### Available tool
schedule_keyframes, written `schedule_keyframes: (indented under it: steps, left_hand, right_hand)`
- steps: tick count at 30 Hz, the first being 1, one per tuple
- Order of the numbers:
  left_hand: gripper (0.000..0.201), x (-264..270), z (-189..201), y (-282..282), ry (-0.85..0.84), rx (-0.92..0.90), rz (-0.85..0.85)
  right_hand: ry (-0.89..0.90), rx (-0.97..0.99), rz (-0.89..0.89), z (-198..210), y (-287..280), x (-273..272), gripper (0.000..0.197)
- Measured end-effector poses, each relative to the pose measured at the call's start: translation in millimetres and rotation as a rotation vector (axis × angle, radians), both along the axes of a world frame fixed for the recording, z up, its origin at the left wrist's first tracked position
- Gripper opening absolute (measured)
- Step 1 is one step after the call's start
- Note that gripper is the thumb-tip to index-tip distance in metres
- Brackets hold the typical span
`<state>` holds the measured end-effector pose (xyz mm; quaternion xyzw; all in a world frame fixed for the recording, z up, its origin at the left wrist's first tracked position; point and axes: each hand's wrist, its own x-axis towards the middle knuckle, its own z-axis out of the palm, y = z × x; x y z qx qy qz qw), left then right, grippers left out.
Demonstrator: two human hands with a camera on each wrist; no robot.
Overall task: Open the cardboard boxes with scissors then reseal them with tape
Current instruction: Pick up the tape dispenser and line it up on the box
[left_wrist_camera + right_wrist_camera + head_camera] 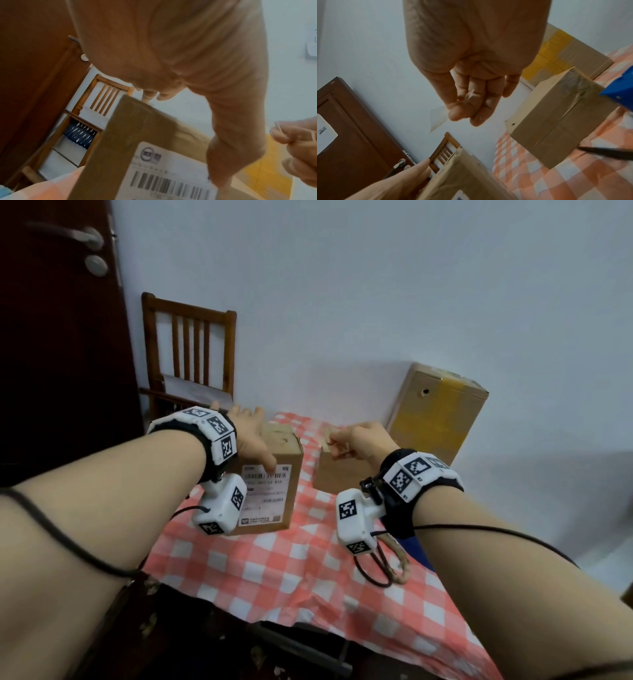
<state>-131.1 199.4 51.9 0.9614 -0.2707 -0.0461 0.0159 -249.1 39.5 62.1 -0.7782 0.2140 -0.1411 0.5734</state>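
A cardboard box with a white shipping label (270,484) stands on the checked tablecloth (274,570). My left hand (250,436) lies over its top, fingers stretched across and thumb down the labelled front (228,155). To its right stands a second, smaller cardboard box (337,477) with clear tape along its seam (556,121). My right hand (349,440) hovers above it and pinches a loose strip of clear tape (438,117) between thumb and fingertips. The strip also shows at that hand (281,128) in the left wrist view.
A tall carton with yellow tape (438,416) leans on the wall at the back right. A wooden chair (191,350) and a dark door (61,337) are at the left. A blue object (621,86) and a dark pointed blade (607,154) lie right of the small box.
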Motion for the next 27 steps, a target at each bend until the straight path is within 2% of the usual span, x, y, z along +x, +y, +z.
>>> schedule_keyframes:
  steps: [2,5,9,14,20,27]
  left_hand:
    - [0.116,3,-1,1,0.044,-0.047,0.004]
    - [0.097,3,-1,1,0.083,-0.132,-0.025]
    - [0.090,6,-3,1,0.058,-0.100,-0.055]
    - [0.099,8,-8,0,0.068,-0.152,-0.035]
    - [0.113,6,-9,2,0.095,-0.240,-0.034]
    - [0.116,4,-9,4,0.112,-0.307,-0.049]
  right_hand:
    - [0.000,0.048,-0.006,0,4,10,0.020]
    - [0.021,0.097,-0.024,-3,9,24,0.014]
    - [0.063,0.102,-0.054,-9,16,38,0.003]
    - [0.078,0.087,-0.087,-10,20,53,0.014]
    - [0.130,-0.043,-0.104,-8,22,67,0.027]
    - [0.155,-0.107,-0.086,-3,31,79,0.008]
